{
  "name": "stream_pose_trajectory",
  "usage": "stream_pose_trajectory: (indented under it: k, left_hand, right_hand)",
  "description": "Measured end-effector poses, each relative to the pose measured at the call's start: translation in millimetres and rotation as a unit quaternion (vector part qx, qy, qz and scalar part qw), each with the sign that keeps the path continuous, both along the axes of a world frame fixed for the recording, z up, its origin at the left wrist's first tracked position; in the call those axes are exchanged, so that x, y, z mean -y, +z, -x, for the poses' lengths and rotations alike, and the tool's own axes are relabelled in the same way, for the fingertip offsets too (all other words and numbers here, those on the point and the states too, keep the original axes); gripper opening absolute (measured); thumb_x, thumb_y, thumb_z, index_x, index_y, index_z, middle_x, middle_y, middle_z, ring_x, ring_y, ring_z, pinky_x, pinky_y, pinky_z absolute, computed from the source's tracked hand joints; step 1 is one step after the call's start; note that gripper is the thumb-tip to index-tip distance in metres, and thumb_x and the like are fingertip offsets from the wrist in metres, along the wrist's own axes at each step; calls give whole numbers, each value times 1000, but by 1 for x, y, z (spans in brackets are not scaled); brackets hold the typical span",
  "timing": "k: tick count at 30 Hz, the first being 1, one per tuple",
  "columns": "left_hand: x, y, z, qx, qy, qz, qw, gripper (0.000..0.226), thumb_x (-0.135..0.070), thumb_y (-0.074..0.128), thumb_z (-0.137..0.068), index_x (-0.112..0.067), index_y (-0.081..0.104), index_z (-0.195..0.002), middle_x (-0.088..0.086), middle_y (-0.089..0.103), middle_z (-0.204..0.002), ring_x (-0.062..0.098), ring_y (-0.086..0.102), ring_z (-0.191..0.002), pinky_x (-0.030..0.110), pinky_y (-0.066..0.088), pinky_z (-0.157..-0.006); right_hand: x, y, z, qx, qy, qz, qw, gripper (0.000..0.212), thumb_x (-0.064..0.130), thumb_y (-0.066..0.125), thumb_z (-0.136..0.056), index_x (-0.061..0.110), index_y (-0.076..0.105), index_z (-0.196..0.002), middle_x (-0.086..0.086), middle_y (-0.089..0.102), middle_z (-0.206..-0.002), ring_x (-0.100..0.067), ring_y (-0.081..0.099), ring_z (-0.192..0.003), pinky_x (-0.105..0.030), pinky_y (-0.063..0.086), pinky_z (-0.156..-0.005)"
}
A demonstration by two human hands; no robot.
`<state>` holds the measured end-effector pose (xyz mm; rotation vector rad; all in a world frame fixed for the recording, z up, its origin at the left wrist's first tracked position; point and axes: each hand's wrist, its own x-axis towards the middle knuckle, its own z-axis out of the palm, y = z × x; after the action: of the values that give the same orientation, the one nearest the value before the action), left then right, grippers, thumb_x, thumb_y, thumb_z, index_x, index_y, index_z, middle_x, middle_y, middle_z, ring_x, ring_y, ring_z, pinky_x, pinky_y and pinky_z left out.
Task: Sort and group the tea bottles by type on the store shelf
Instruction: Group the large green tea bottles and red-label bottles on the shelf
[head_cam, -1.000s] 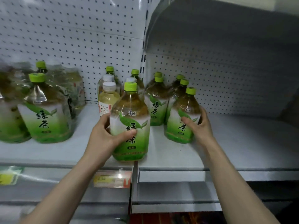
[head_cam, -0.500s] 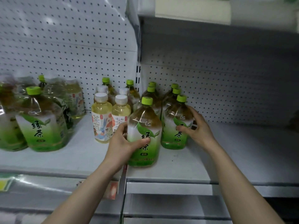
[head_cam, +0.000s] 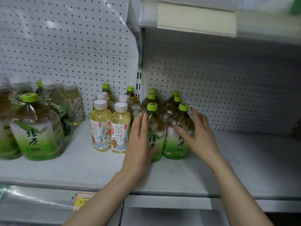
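Two rows of green-capped green tea bottles stand on the white shelf (head_cam: 244,168). The front left bottle (head_cam: 155,128) and the front right bottle (head_cam: 178,137) stand side by side. My left hand (head_cam: 138,141) lies flat, fingers straight, against the left side of the front left bottle. My right hand (head_cam: 197,136) has straight spread fingers touching the right side of the front right bottle. To their left stand two white-capped pale yellow tea bottles (head_cam: 100,126) (head_cam: 120,129), with more bottles behind them.
Shrink-wrapped packs of large green tea bottles (head_cam: 35,132) and pale tea bottles (head_cam: 73,105) fill the shelf's left end. A pegboard back wall (head_cam: 228,95) rises behind. An upper shelf edge (head_cam: 195,18) hangs above. A price tag (head_cam: 83,199) sits on the front rail.
My left hand carried the green tea bottle rightward, set it beside the front right bottle and let go of it. Both hands now have straight fingers against the bottles.
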<state>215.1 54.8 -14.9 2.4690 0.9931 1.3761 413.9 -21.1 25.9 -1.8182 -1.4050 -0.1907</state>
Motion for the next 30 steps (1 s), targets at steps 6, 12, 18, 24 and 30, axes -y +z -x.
stream_pose_trajectory:
  k: [6, 12, 18, 24, 30]
  left_hand:
    - [-17, 10, -6, -86, -6, -38, 996, 113, -6, 86, -68, 2, 12, -153, 22, 15, -160, 36, 12, -150, 49, 24, -119]
    - [-23, 14, 1, -105, -29, -50, 993, 110, -13, 81, -75, -2, 5, -154, 19, 10, -162, 32, 6, -152, 45, 18, -121]
    - [-35, 24, 54, 25, 53, -116, 992, 76, -25, 66, -89, -3, 28, -152, 19, 26, -158, 34, 14, -150, 50, 21, -120]
    - [-83, 29, 117, 83, 79, 156, 981, 88, -35, 73, -85, -11, 23, -153, 11, 40, -153, 25, 39, -140, 44, 36, -112]
    - [-87, 26, 134, 76, 23, 204, 976, 75, -27, 76, -83, -20, 37, -147, 3, 61, -134, 23, 61, -117, 48, 51, -97]
  right_hand:
    - [-18, -4, 29, 26, -42, -2, 999, 83, 51, 54, -94, 13, 14, -157, -15, 30, -151, -31, 30, -138, -38, 30, -111]
    - [-20, -9, 32, 28, -59, 21, 998, 85, 52, 48, -96, 9, 8, -157, -19, 19, -158, -35, 20, -144, -45, 24, -115]
    - [-15, -10, 38, 22, -91, -16, 995, 82, 52, 54, -94, 10, 19, -155, -19, 29, -154, -34, 28, -141, -48, 29, -113]
    - [-31, 6, 103, 108, -73, -211, 969, 55, 26, 61, -94, 8, 40, -143, -17, 45, -139, -30, 40, -129, -37, 30, -108]
    - [-82, 26, 165, 106, 69, -75, 989, 67, 28, 59, -96, 11, 26, -152, -12, 42, -146, -26, 40, -135, -30, 30, -108]
